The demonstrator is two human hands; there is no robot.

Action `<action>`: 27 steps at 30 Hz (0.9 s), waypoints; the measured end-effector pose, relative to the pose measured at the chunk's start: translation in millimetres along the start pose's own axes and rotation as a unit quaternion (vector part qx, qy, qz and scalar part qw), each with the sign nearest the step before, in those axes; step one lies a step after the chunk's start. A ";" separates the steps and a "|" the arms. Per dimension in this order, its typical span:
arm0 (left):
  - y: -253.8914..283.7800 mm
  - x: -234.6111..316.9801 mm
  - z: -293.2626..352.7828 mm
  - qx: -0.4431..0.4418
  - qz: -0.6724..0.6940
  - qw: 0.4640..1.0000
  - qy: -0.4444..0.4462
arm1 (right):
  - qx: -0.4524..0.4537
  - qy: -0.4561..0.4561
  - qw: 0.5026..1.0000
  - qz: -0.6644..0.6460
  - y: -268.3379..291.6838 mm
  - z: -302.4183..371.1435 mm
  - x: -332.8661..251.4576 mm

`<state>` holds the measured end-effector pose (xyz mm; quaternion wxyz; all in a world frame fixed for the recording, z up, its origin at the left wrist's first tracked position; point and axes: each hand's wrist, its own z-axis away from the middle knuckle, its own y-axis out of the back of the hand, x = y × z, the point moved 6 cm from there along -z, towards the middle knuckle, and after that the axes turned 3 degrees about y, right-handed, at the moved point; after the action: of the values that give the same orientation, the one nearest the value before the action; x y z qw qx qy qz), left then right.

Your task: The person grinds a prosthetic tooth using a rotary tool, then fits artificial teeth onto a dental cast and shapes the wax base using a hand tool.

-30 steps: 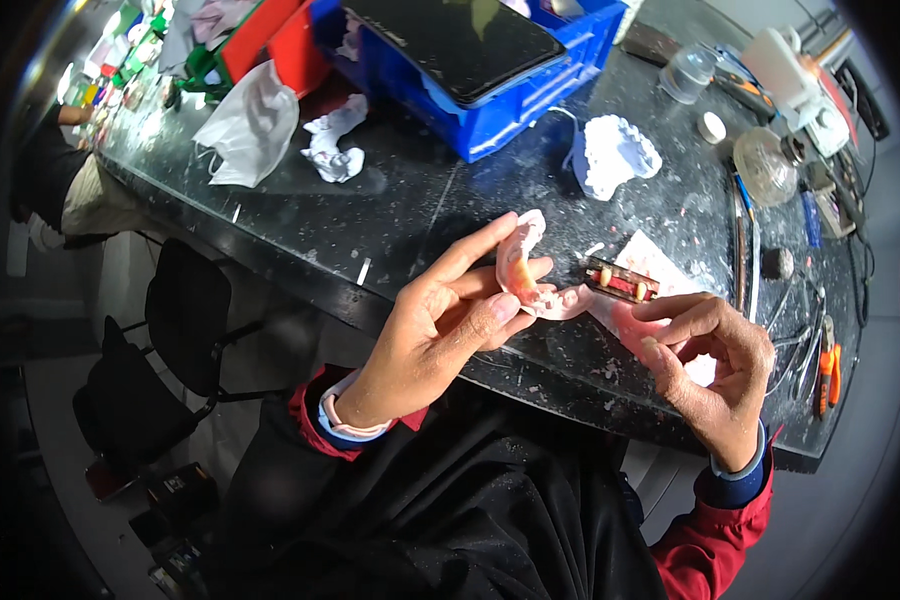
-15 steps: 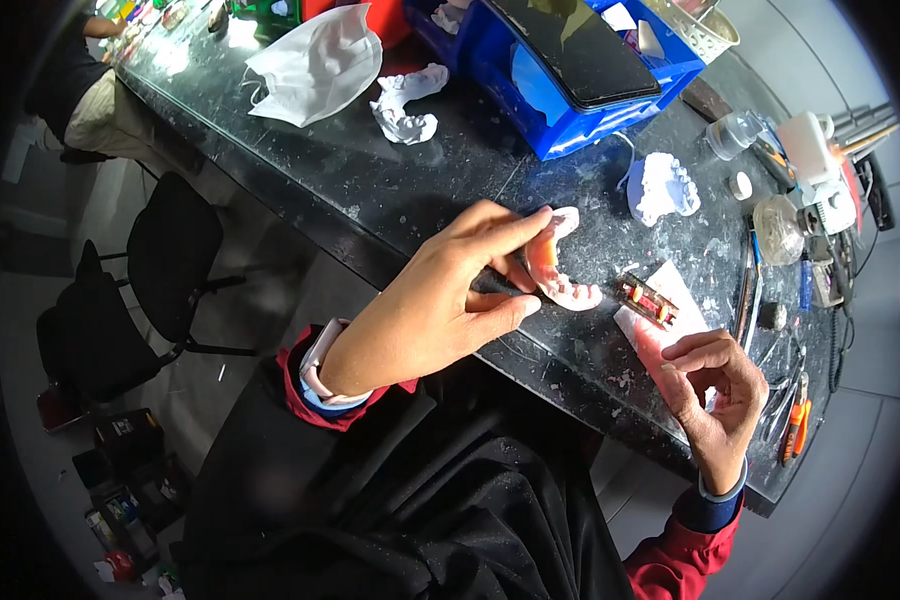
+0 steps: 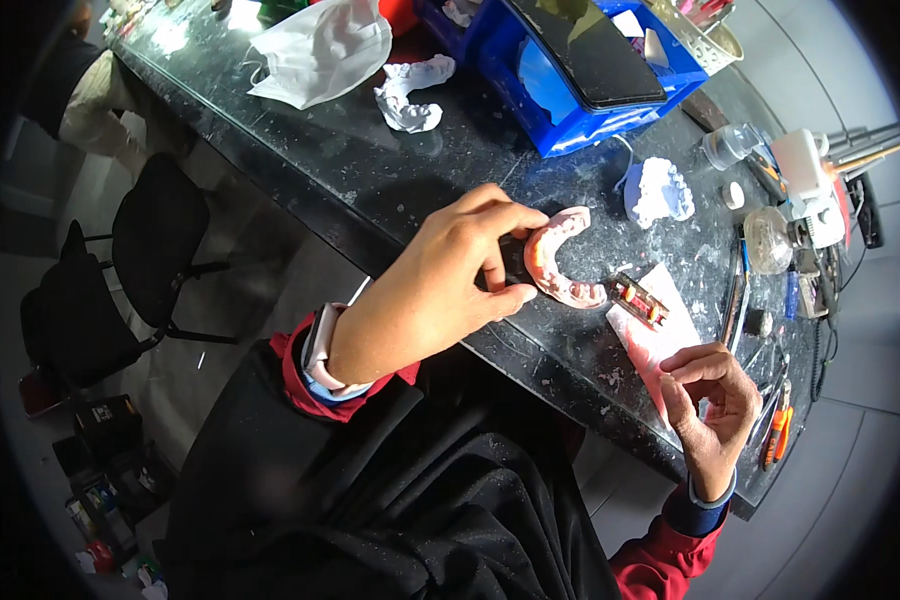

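My left hand grips a horseshoe-shaped dental cast by its outer edge, thumb below and fingers above. An orange-pink waxy layer covers part of the cast's curve, and its open side points right. Over the bench's near right part, my right hand has thumb and index finger pinched together; whatever is between them is too small to name. Beside that hand lies a white and pink sheet. On the sheet rests a small dark strip with red and pale pieces.
The black bench carries another white horseshoe cast, a white plaster cast, a white face mask and a blue bin with a phone-like slab on top. Orange-handled pliers lie right. Black chairs stand left.
The cast in my left hand has turned, showing more of its arch face. The left fingers have shifted on its edge. My right hand keeps its pinch. The view has moved slightly.
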<state>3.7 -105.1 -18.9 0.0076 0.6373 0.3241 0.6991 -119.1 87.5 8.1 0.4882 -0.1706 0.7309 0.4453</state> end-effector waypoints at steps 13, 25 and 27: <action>-55.8 81.5 17.6 0.002 0.256 0.930 -0.262 | 0.025 0.138 0.972 -0.187 11.3 4.8 -37.6; -83.3 87.5 5.3 -0.003 0.441 0.875 -0.199 | 0.104 0.160 0.981 0.048 53.9 27.8 -51.3; -75.0 82.5 3.6 0.041 0.427 0.884 -0.184 | 0.205 0.214 0.920 0.255 90.1 33.1 -52.7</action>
<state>-38.8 -9.3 19.4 -0.2586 0.8307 0.0421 0.4912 -137.6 153.9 93.2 0.2144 0.0343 0.9120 0.3481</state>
